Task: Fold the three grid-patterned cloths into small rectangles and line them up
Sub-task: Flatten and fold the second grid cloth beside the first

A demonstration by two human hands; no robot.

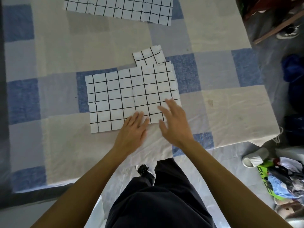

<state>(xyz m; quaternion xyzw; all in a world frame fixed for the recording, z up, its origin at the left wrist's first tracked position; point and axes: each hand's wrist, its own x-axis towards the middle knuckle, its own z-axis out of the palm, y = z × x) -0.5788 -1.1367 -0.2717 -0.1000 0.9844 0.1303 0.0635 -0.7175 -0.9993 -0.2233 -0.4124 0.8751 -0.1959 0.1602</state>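
Nearest the camera, dark trousers (158, 203) are seen, and to the right on the floor a green item (264, 176) is printed with black letters, too crumpled to be read in full. A pale slipper (254, 158) is set just beyond it.

The left hand (131, 130) is laid flat on the near edge of the middle cloth (111, 99), fingers straight and close together, nothing gripped. The right hand (174, 122) is held over that cloth's near right corner with fingers spread and relaxed; it is blurred, so contact cannot be told, and nothing is held.

The middle cloth is white with a thin black grid; its right part is doubled, an upper layer lying over the lower one. It is spread on a checked sheet (49, 55) of blue, grey and cream.

Just behind it, touching its far edge, a small folded cloth (148, 56) of the same pattern is placed. Well apart, at the top edge, a far cloth (118, 9) is spread flat and cut off by the frame.
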